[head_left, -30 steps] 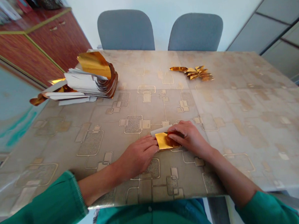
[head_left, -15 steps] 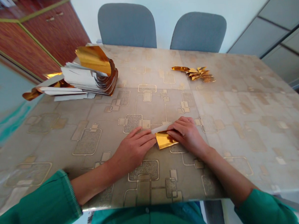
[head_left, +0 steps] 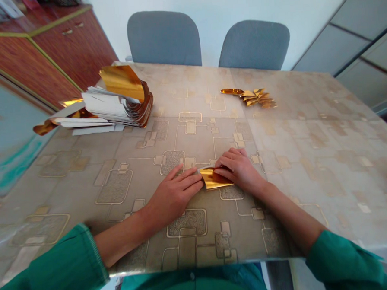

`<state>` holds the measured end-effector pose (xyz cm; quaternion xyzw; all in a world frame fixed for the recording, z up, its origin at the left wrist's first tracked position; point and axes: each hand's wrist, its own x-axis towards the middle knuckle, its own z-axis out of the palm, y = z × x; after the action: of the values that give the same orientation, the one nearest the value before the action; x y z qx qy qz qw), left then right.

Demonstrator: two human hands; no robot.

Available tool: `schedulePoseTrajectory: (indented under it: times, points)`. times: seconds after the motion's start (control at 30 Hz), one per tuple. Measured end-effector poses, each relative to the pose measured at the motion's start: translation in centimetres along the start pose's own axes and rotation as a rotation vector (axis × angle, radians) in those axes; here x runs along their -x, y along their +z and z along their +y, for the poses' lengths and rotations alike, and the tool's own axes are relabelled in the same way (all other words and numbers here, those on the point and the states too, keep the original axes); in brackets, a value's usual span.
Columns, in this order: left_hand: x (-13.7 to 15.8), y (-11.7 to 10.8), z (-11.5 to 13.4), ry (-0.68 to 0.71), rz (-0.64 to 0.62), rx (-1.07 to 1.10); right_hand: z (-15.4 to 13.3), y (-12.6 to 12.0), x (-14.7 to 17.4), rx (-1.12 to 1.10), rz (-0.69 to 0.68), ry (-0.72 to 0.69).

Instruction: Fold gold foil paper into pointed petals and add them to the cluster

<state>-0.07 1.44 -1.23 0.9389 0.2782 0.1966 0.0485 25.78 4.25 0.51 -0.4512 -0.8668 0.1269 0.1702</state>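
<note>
A small folded piece of gold foil paper (head_left: 211,178) lies on the table in front of me, shiny gold side up with a thin pale strip at its far edge. My left hand (head_left: 176,191) rests flat, fingers stretched out, with its fingertips against the paper's left edge. From the right, my right hand (head_left: 238,168) has its fingers bent together over the paper's far right part, gripping it at the fold. Its fingertips are partly hidden.
A thick stack of gold-and-white paper sheets (head_left: 105,106) stands at the back left, its top sheets curling. Some folded gold paper pieces (head_left: 256,98) lie at the back right. A patterned cloth covers the table (head_left: 126,230). Two grey chairs (head_left: 164,40) stand behind it.
The far edge of the gold paper, which stood up as a white strip, is now folded down, with more gold showing. Both hands stay nearly in place. The view has tilted slightly.
</note>
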Motion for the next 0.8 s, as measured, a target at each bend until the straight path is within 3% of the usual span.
schedulePoseTrajectory:
  times: [0.2, 0.3, 0.43, 0.8]
  points:
    - [-1.6, -0.7, 1.7, -0.033, 0.125, 0.015, 0.6, 0.6, -0.1, 0.018, 0.038, -0.012]
    - [-2.3, -0.1, 3.6, 0.047, -0.057, -0.007, 0.7, 0.6, -0.2, 0.017, 0.047, -0.027]
    - [-1.9, 1.3, 5.0, 0.003, -0.212, 0.009, 0.6, 0.6, -0.4, -0.006, 0.035, -0.012]
    - [-1.4, 1.5, 5.1, -0.011, -0.262, 0.026, 0.6, 0.6, -0.3, -0.051, 0.077, 0.113]
